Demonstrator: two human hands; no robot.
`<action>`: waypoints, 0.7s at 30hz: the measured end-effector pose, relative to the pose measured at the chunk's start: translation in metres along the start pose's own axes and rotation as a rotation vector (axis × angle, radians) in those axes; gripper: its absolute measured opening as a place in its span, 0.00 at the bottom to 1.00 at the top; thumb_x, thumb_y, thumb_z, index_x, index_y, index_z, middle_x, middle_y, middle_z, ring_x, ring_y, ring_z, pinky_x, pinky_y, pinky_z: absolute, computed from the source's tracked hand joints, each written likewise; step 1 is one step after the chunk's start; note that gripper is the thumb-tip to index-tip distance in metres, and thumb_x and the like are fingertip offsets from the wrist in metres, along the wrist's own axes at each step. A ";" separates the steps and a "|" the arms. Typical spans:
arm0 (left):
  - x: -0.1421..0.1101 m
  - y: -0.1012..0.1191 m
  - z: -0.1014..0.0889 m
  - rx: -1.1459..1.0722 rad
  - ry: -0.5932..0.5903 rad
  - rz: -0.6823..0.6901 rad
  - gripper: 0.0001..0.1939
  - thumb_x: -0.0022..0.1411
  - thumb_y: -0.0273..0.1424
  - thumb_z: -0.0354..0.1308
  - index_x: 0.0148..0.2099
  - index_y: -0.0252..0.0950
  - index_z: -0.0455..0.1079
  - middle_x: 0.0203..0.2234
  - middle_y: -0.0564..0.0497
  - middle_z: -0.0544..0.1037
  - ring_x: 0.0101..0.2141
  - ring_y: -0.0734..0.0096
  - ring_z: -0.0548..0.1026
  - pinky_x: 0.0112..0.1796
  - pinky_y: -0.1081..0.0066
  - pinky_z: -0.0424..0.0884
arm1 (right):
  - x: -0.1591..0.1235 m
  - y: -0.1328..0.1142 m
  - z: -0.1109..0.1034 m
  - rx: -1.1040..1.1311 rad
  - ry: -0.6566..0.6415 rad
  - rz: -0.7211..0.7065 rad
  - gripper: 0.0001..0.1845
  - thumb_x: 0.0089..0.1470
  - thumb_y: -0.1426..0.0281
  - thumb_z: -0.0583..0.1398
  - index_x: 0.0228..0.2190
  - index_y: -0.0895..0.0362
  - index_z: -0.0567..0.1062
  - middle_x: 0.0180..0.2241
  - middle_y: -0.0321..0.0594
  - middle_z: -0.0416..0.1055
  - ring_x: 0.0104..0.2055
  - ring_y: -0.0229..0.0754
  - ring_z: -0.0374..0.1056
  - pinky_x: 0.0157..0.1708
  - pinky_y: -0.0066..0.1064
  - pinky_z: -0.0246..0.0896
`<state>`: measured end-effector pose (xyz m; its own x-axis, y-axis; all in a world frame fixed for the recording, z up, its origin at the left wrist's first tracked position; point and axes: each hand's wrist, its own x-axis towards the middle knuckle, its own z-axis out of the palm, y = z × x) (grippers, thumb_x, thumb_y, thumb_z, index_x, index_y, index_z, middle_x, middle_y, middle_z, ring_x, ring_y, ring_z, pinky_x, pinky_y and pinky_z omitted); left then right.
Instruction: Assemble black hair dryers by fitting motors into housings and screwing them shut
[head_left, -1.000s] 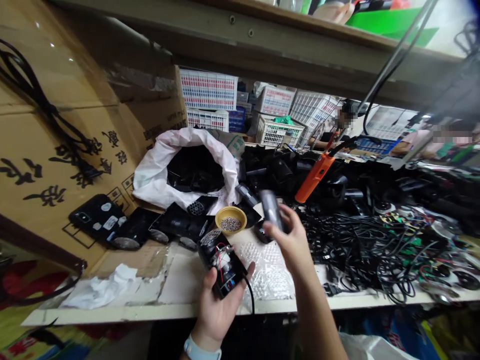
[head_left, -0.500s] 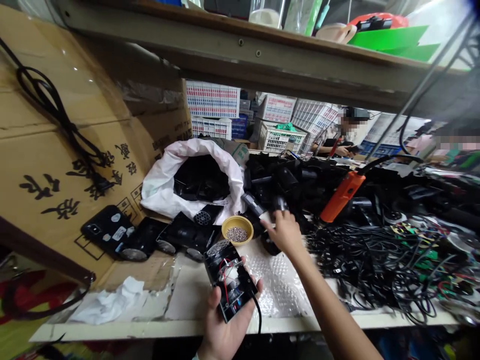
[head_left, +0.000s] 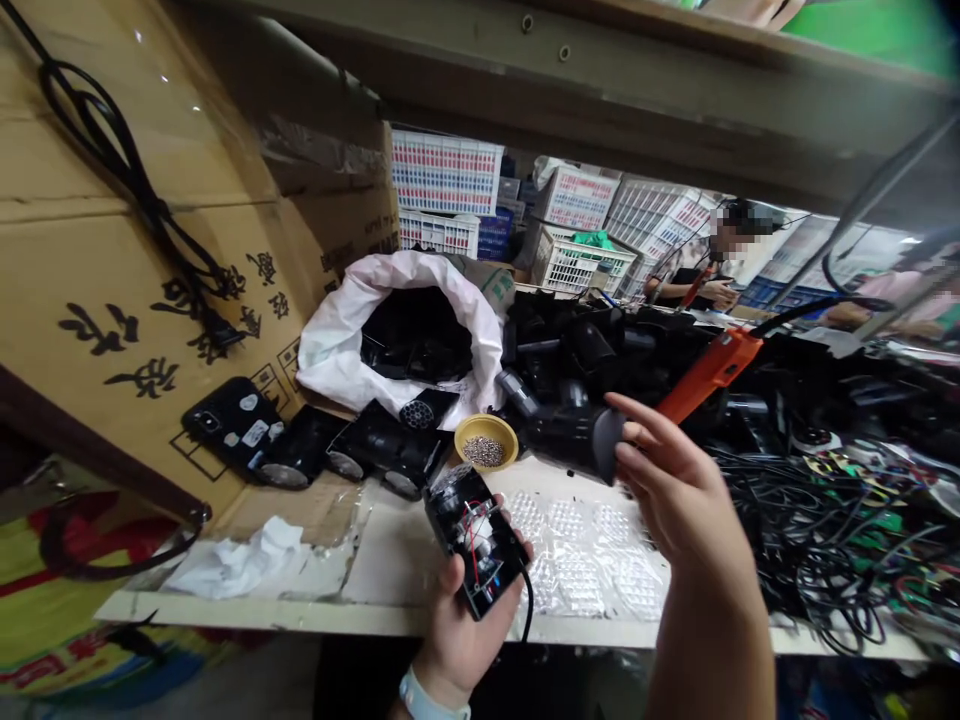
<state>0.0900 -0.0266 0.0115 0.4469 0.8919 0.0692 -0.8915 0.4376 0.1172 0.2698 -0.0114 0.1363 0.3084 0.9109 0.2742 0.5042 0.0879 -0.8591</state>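
In my left hand [head_left: 480, 600] lies an open black plastic housing [head_left: 480, 560], tilted, with red wires and a pale motor-like part showing inside. A black cord comes out of its lower right end. My right hand [head_left: 667, 480] grips a black tubular plastic piece [head_left: 570, 437] by its wide rounded end, above the bench to the right of the bowl. The thumb side is partly hidden. A yellow bowl [head_left: 466, 440] of small metal screws stands just beyond the left hand's housing. Clear bubbled plastic sheet [head_left: 585, 560] lies under and between my hands.
A white sack [head_left: 322, 350] of black parts stands behind the bowl. More black housings [head_left: 386, 450] and a phone [head_left: 232, 425] are at left. An orange electric screwdriver [head_left: 709, 370] and tangled cords [head_left: 810, 540] occupy the right. A shelf beam [head_left: 600, 100] crosses overhead; a person sits beyond.
My right hand has picked up the black tubular piece from the parts near the bowl and brought it right and nearer. The left hand still holds the open housing. The view has shifted.
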 end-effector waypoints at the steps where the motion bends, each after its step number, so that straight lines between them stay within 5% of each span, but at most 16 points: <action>1: 0.000 -0.002 0.000 0.019 0.010 0.017 0.24 0.52 0.41 0.70 0.52 0.48 0.76 0.49 0.48 0.80 0.47 0.62 0.76 0.55 0.61 0.67 | -0.010 -0.006 0.003 0.226 0.035 -0.028 0.31 0.59 0.65 0.53 0.63 0.54 0.59 0.46 0.49 0.73 0.43 0.50 0.73 0.41 0.42 0.69; 4: -0.001 -0.005 0.000 0.060 0.000 0.081 0.22 0.52 0.44 0.69 0.50 0.47 0.77 0.48 0.49 0.80 0.49 0.62 0.75 0.55 0.62 0.67 | -0.042 -0.011 0.030 0.569 0.026 -0.023 0.32 0.56 0.59 0.58 0.60 0.51 0.62 0.47 0.50 0.74 0.46 0.53 0.73 0.44 0.47 0.70; 8: -0.003 0.000 0.000 0.097 -0.067 0.102 0.20 0.55 0.46 0.66 0.49 0.46 0.78 0.43 0.50 0.82 0.50 0.62 0.76 0.56 0.64 0.66 | -0.076 0.005 0.070 0.711 -0.122 0.185 0.28 0.54 0.56 0.62 0.54 0.52 0.66 0.42 0.49 0.76 0.39 0.52 0.75 0.37 0.43 0.72; 11: -0.006 0.008 0.001 0.125 -0.061 0.073 0.23 0.54 0.45 0.66 0.51 0.46 0.77 0.43 0.49 0.82 0.49 0.60 0.76 0.59 0.62 0.63 | -0.086 0.016 0.073 0.433 -0.132 0.196 0.24 0.58 0.53 0.58 0.51 0.52 0.70 0.43 0.48 0.73 0.44 0.51 0.73 0.40 0.42 0.71; 15: -0.011 0.010 0.006 0.187 -0.021 0.017 0.26 0.51 0.45 0.69 0.51 0.43 0.77 0.43 0.47 0.82 0.53 0.53 0.74 0.62 0.55 0.57 | -0.081 0.009 0.059 -0.007 -0.100 0.002 0.21 0.61 0.52 0.54 0.45 0.52 0.74 0.55 0.48 0.64 0.62 0.53 0.59 0.58 0.45 0.59; 19: -0.017 0.005 0.016 0.267 -0.035 -0.021 0.20 0.50 0.42 0.70 0.45 0.44 0.80 0.37 0.49 0.83 0.52 0.53 0.75 0.61 0.55 0.59 | -0.066 -0.014 0.054 -0.081 -0.313 -0.137 0.42 0.50 0.52 0.66 0.61 0.51 0.59 0.59 0.47 0.62 0.61 0.54 0.60 0.60 0.46 0.58; 21: -0.018 0.002 0.021 0.275 -0.058 -0.037 0.21 0.49 0.44 0.71 0.46 0.44 0.80 0.38 0.48 0.83 0.53 0.52 0.73 0.61 0.54 0.59 | -0.061 -0.025 0.053 -0.125 -0.375 -0.115 0.45 0.49 0.55 0.68 0.63 0.49 0.56 0.57 0.45 0.66 0.58 0.53 0.63 0.58 0.46 0.60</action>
<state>0.0815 -0.0445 0.0309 0.4890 0.8646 0.1152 -0.8246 0.4152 0.3842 0.1962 -0.0478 0.1182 -0.0597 0.9838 0.1688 0.6193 0.1691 -0.7667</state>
